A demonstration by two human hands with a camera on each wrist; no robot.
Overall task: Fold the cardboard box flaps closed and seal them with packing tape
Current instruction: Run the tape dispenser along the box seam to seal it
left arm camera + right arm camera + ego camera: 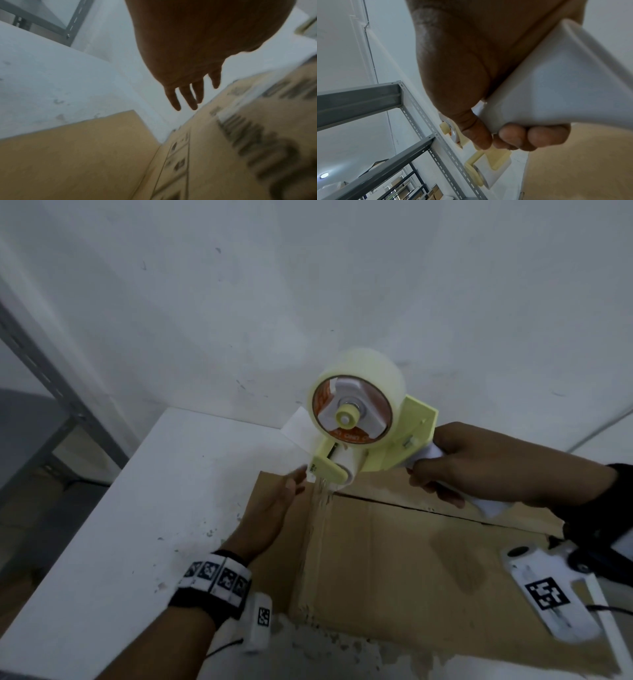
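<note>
A brown cardboard box [394,559] lies on the white table [154,508] with its top flaps folded shut. My right hand [479,463] grips the white handle [556,81] of a pale yellow tape dispenser [376,446] that carries a clear tape roll [356,392]. The dispenser's roller [488,171] sits at the box's far left top edge. A strip of clear tape [317,525] runs from there across the top toward the near edge. My left hand [270,508] lies along the box's left side, fingers [188,97] straight, tips just below the dispenser's mouth.
A grey metal shelf rack [41,371] stands left of the table against the white wall. In the left wrist view a plain cardboard surface [77,155] lies beside the printed side of the box [223,148]. White table surface stretches left of the box.
</note>
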